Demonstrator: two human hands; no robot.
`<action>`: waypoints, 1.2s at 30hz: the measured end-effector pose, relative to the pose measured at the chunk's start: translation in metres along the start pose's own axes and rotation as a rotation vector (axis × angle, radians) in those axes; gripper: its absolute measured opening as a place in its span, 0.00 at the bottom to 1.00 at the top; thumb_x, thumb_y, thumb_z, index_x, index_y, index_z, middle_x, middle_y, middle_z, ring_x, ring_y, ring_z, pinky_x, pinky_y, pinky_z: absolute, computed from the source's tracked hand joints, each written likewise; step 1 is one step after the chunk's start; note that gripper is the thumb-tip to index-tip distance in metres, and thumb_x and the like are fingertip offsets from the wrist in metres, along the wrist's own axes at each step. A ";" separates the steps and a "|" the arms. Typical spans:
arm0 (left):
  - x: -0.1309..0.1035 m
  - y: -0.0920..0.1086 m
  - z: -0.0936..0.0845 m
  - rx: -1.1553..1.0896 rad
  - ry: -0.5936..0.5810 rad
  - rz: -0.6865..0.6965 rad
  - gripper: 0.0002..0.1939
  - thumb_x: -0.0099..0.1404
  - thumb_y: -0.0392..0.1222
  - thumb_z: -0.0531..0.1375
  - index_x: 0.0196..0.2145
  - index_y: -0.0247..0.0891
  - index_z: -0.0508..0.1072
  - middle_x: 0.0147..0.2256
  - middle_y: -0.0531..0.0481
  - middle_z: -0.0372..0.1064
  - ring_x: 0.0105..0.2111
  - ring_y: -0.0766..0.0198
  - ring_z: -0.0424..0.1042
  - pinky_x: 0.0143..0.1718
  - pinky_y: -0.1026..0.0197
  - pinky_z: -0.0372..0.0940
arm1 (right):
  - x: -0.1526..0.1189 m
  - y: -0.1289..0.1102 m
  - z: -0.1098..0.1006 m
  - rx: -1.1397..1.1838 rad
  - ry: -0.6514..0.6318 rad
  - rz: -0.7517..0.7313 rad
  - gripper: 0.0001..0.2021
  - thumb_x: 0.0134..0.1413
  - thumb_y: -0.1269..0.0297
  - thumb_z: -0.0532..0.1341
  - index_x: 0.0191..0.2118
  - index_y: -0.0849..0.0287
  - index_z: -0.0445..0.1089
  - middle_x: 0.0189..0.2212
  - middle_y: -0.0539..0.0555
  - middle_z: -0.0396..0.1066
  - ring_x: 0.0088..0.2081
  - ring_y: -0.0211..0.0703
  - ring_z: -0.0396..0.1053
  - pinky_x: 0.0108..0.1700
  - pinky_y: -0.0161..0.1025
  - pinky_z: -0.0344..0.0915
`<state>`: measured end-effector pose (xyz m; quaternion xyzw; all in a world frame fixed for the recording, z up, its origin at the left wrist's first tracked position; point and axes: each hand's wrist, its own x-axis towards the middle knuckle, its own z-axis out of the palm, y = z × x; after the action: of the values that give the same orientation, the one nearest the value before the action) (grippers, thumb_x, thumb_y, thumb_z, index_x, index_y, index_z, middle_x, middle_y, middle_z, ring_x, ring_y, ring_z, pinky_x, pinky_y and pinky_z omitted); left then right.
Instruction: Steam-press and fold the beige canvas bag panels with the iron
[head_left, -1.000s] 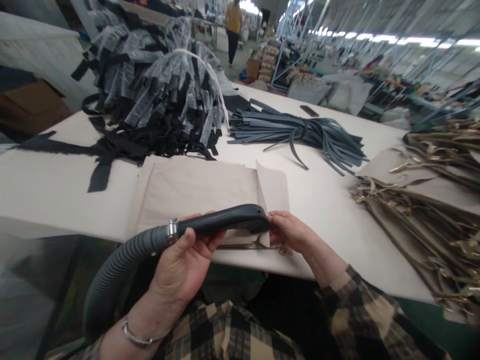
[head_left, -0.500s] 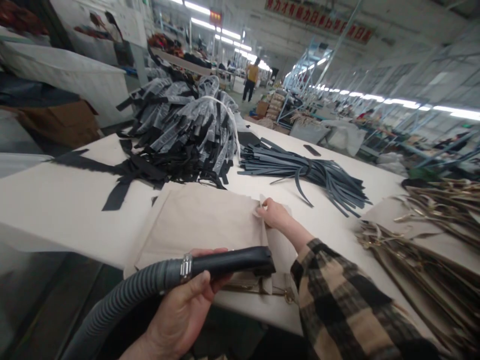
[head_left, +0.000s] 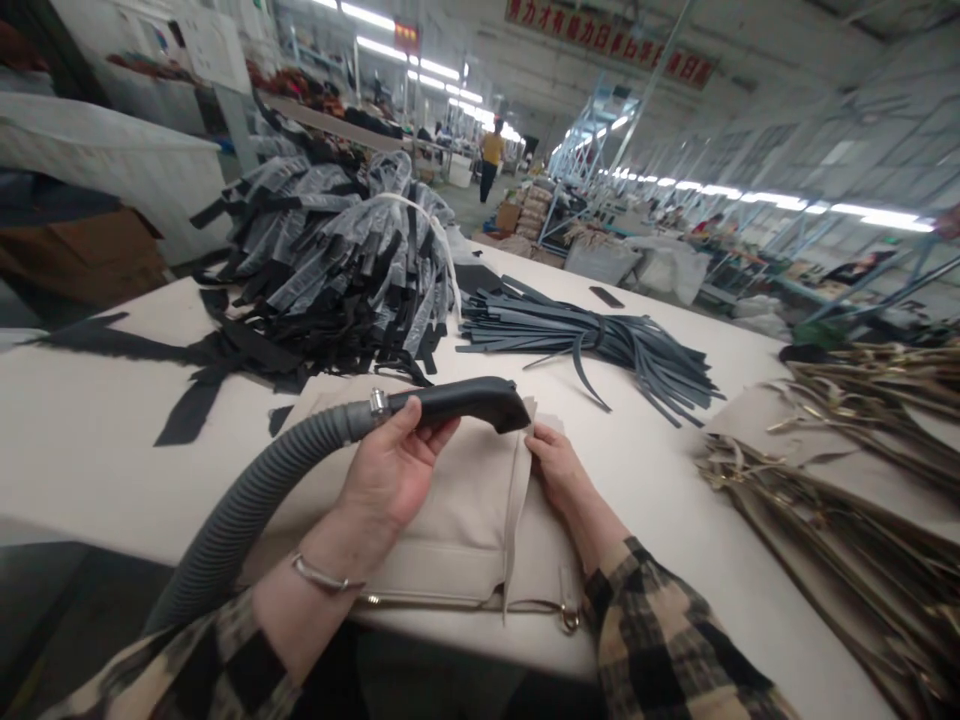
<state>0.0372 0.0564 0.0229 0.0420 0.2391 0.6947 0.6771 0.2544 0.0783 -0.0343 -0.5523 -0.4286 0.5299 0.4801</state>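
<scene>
My left hand (head_left: pixel 401 455) is wrapped round the black nozzle (head_left: pixel 465 400) of a vacuum hose, just ahead of its metal clamp. From there the grey ribbed hose (head_left: pixel 247 510) curves down to the lower left. The nozzle's tip is over the raised edge of a beige bag (head_left: pixel 450 560) lying on the table. Closed on the upper end of that edge, my right hand (head_left: pixel 553 455) pinches the beige material close to the nozzle tip. A gold ring (head_left: pixel 570 618) hangs at the bag's near right corner.
A heap of black strips with clear plastic (head_left: pixel 360 250) covers the table's far left. Beyond the bag lies a tied bundle of dark blue-grey straps (head_left: pixel 592 335). Stacked beige bags (head_left: pixel 817 520) with gold hardware fill the right side. Farther off, a person (head_left: pixel 491 160) stands in the aisle.
My left hand has carried the nozzle up and away from me, to the top of the bag's raised edge. My right hand stays at that edge, slightly lower in view.
</scene>
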 end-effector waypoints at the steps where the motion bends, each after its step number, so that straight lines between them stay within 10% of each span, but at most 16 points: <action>1: 0.007 -0.008 0.003 -0.001 0.014 -0.012 0.04 0.58 0.29 0.65 0.30 0.35 0.73 0.33 0.46 0.77 0.37 0.57 0.77 0.43 0.50 0.74 | 0.000 0.000 -0.001 0.030 0.003 0.005 0.14 0.36 0.63 0.63 0.36 0.58 0.74 0.30 0.51 0.77 0.31 0.46 0.73 0.37 0.40 0.68; 9: 0.031 -0.052 0.022 -0.032 0.068 -0.044 0.04 0.62 0.30 0.62 0.33 0.37 0.72 0.34 0.46 0.76 0.40 0.57 0.77 0.47 0.49 0.72 | 0.005 0.003 -0.010 0.191 -0.032 0.033 0.14 0.34 0.63 0.66 0.33 0.58 0.72 0.28 0.52 0.76 0.31 0.47 0.73 0.34 0.40 0.68; 25: 0.026 -0.044 0.025 0.019 0.056 -0.030 0.04 0.63 0.33 0.64 0.33 0.38 0.72 0.36 0.46 0.76 0.41 0.57 0.76 0.50 0.46 0.70 | 0.012 0.012 -0.006 0.114 -0.001 -0.030 0.14 0.36 0.64 0.61 0.35 0.59 0.71 0.27 0.50 0.75 0.31 0.45 0.73 0.36 0.40 0.70; 31: 0.004 0.009 0.005 0.050 -0.023 0.052 0.03 0.65 0.38 0.62 0.34 0.37 0.72 0.35 0.46 0.77 0.45 0.54 0.76 0.52 0.44 0.68 | 0.006 0.004 -0.007 -0.071 0.095 -0.024 0.16 0.50 0.57 0.60 0.42 0.61 0.71 0.34 0.56 0.74 0.33 0.44 0.72 0.40 0.44 0.72; 36: -0.032 0.069 -0.039 0.108 -0.070 0.146 0.14 0.58 0.41 0.69 0.38 0.32 0.73 0.38 0.41 0.79 0.47 0.49 0.76 0.51 0.42 0.70 | -0.047 0.000 -0.050 -0.349 0.289 -0.102 0.27 0.43 0.61 0.66 0.52 0.59 0.68 0.59 0.62 0.63 0.59 0.57 0.61 0.58 0.55 0.64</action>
<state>-0.0391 0.0170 0.0239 0.1201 0.2486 0.7266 0.6292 0.3006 0.0286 -0.0270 -0.6748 -0.4676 0.3383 0.4600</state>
